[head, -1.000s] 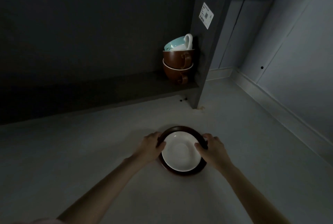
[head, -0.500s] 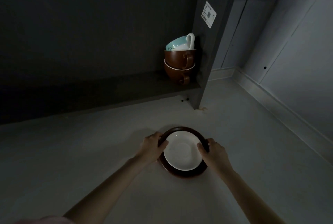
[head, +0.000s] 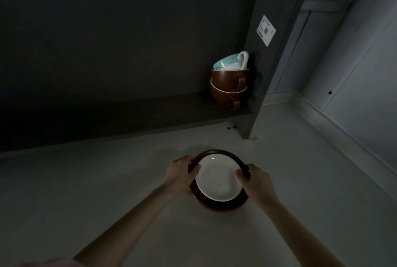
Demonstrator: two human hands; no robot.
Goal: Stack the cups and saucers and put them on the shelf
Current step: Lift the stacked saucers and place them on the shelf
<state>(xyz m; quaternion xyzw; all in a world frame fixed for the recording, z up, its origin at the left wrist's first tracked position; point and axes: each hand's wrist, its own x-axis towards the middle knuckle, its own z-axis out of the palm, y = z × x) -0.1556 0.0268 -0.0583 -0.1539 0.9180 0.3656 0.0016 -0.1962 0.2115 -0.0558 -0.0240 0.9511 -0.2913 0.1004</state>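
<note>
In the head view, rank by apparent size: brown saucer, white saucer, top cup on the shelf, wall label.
1. brown saucer
2. white saucer, nested on it
3. top cup, though farther away, so unsure
4. wall label

A white label [head: 266, 30] sticks to the dark upright panel [head: 268, 62]; pale floor [head: 300, 159] meets a grey wall [head: 365, 73] with skirting [head: 335, 125].
</note>
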